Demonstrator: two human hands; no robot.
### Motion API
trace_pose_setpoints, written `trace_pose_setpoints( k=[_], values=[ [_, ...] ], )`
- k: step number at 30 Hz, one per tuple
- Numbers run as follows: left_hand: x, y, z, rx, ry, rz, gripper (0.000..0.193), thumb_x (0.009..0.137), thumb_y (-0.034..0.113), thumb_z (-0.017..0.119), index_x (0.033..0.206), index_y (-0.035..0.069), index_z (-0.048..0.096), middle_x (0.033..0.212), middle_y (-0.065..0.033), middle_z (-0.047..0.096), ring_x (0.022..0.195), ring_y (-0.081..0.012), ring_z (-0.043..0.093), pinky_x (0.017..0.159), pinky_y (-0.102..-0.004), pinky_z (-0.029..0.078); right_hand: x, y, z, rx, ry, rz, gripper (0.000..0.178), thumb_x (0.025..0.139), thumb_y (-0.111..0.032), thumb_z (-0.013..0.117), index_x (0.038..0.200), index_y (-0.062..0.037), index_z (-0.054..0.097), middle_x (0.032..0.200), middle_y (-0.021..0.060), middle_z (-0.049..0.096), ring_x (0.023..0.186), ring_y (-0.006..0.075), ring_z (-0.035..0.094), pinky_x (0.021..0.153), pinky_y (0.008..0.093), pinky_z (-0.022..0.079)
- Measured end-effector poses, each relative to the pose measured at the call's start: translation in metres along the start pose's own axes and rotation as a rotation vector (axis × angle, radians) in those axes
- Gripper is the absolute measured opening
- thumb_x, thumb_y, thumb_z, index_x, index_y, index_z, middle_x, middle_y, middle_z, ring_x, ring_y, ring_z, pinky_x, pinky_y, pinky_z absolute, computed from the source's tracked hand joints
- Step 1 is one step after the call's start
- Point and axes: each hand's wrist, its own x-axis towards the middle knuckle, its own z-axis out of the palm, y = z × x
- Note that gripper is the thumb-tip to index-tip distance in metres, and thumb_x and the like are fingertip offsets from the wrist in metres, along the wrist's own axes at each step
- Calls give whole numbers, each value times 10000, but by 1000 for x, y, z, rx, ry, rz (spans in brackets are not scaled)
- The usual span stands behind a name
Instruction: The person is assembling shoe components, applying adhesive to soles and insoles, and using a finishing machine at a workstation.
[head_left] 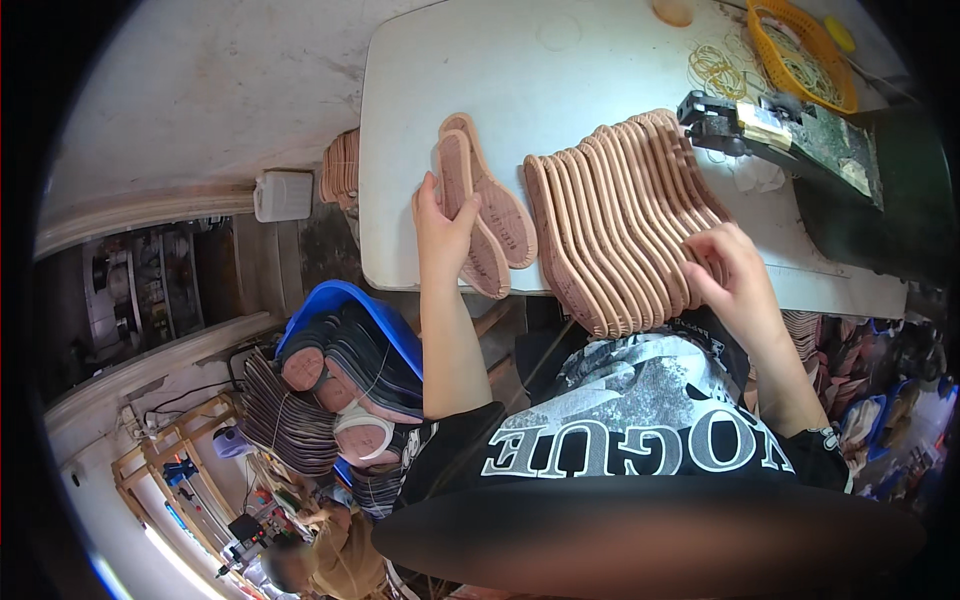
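Note:
My left hand (445, 228) grips a pinkish-brown insole (470, 215) near its middle, thumb on one edge and fingers at the other. A second insole (505, 215) lies partly under it on the white table, so some of it is hidden. To the right, a long row of similar insoles (610, 225) stands on edge, packed side by side, with pale stitched rims. My right hand (728, 270) is at the near right end of this row, thumb and index finger apart and loosely bent. Nothing shows between them; its other fingers are partly hidden.
A dark green machine (840, 155) occupies the table's right side. Behind it sits a yellow basket (800, 60) of bands, beside loose rubber bands (716, 72). Left below the table, a blue tub (345, 295) holds bundled soles (365, 370). Another person (345, 550) is at lower left.

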Motion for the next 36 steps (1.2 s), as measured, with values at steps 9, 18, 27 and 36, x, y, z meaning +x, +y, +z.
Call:
trace_pose_setpoints(
  k=[9, 18, 27, 36],
  values=[
    [10, 45, 2, 340, -140, -15, 888, 816, 394, 701, 1444, -53, 261, 1394, -256, 340, 1215, -420, 443, 993, -459, 432, 1, 6, 0, -2, 42, 32, 205, 807, -103, 684, 955, 9, 599, 888, 115, 558, 839, 255, 559, 789, 336, 453],
    [21, 58, -2, 199, -46, -179, 937, 827, 463, 676, 1427, -106, 235, 1381, -304, 301, 1241, -443, 432, 1008, -432, 425, 1, 1, -2, -76, 45, 56, 240, 821, -156, 675, 995, -9, 601, 984, 122, 573, 977, 291, 562, 885, 362, 418],
    [25, 58, 18, 371, -125, -83, 905, 814, 384, 686, 1451, -64, 225, 1397, -280, 304, 1247, -436, 430, 1027, -437, 406, 0, 11, -9, -228, 58, 106, 401, 822, -202, 672, 1172, -53, 545, 1233, 121, 493, 1203, 306, 441, 1014, 407, 311],
    [-9, 39, 28, 43, -209, 83, 741, 877, 297, 604, 1433, -69, 278, 1391, -246, 333, 1275, -367, 406, 1068, -401, 350, 1, -7, 4, 193, -28, 42, 225, 846, -129, 633, 1032, -4, 611, 965, 129, 577, 913, 282, 591, 803, 364, 468]
  ],
)
